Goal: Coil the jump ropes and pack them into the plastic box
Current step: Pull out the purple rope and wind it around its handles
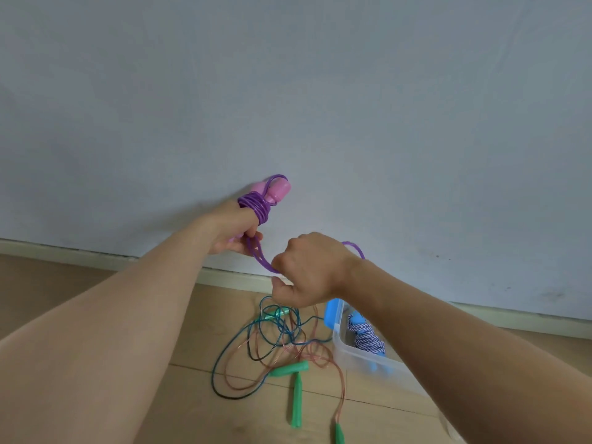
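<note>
- Up in front of the wall [288,91], above the wooden floor [48,277], the left hand [232,233] grips the pair of pink handles [278,189]. Its fingers are curled round their lower part, and the purple rope [254,208] is wound in a tight band just above them.
- The right hand [307,270] is closed on a slack loop of that same rope, which hangs between the two hands. More purple shows past the right wrist, so I judge there is a tail left to wind.
- To do this step well, keep light tension on the loop and lay each turn beside the one before it, not across it. That should keep the bundle slim.
- The left thumb could pin the band while the right hand comes round. A springy plastic cord like this probably unwinds if it is let go.
- How much rope remains cannot be told, because the right hand and arm hide it.
- Tucking the end under a turn would probably help the bundle hold its shape.
- The clear plastic box [371,358] sits on the floor below the right arm. A blue-and-white braided rope [365,339] is already in it, bundled.
- A teal rope [282,325] and a copper-coloured rope [320,357] with green handles [290,369] lie tangled together just left of the box. They will probably need separating first.
</note>
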